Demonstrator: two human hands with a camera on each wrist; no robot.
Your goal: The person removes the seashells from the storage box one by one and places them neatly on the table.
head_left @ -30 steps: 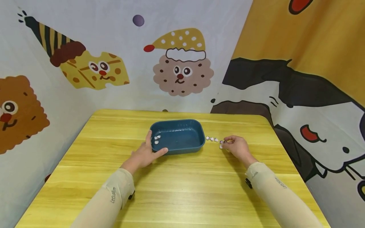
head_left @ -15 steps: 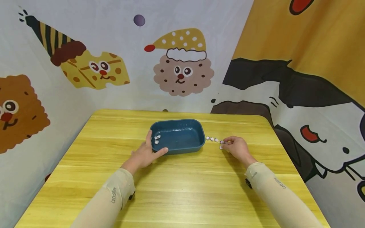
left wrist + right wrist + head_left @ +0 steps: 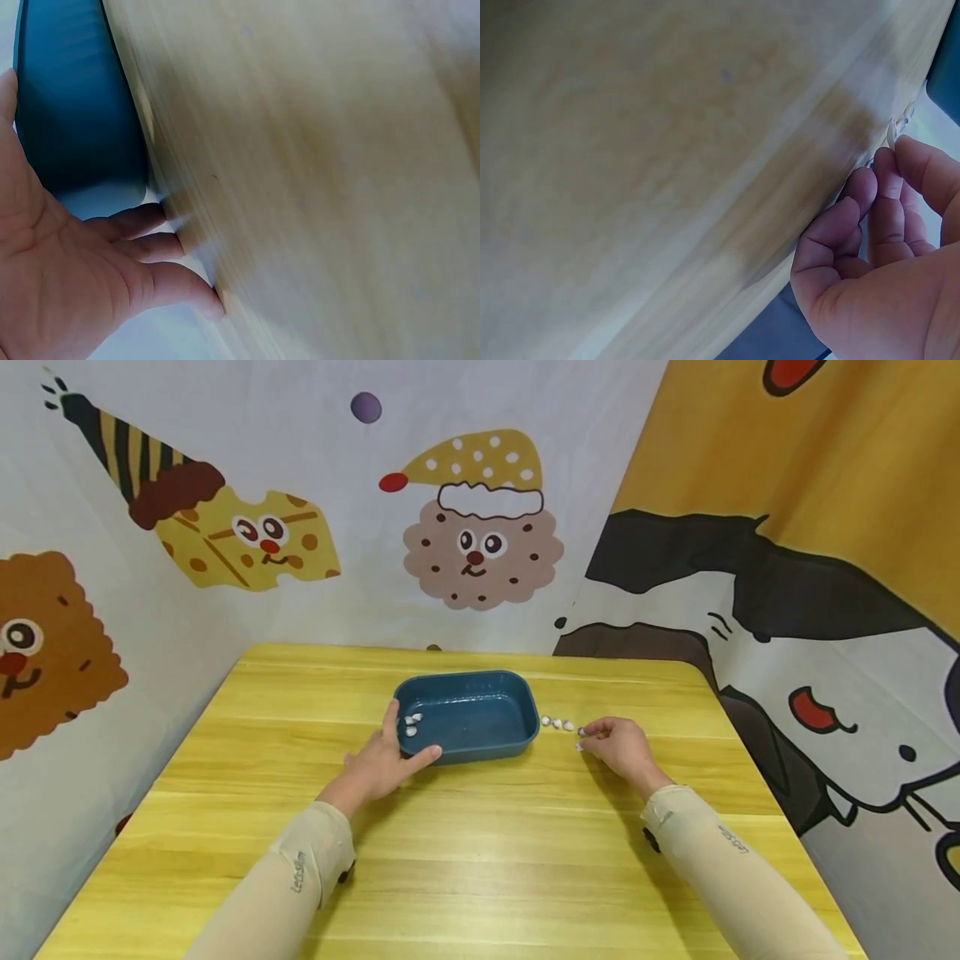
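A dark blue-green rectangular plastic basin (image 3: 480, 755) sits on the wooden table, with a few small white shells (image 3: 412, 731) inside its left end. My left hand (image 3: 377, 767) rests against the basin's left end, thumb and forefinger spread and straight along it; the left wrist view shows the palm by the basin wall. To the right of the basin, a short row of shells (image 3: 557, 723) lies on the table. At the end of that row my right hand (image 3: 621, 747) pinches a small white shell (image 3: 891, 133) between thumb and fingertip, low over the table. Another shell (image 3: 581, 731) shows by its forefinger.
The yellow wood-grain table (image 3: 465, 860) extends in front of both forearms and ends at a rounded back edge. Behind it hangs a curtain (image 3: 300, 627) printed with cartoon figures.
Both hands keep nearly the same places. The right fingertips have shifted slightly over the shells at the row's end. The head view has tilted down a little.
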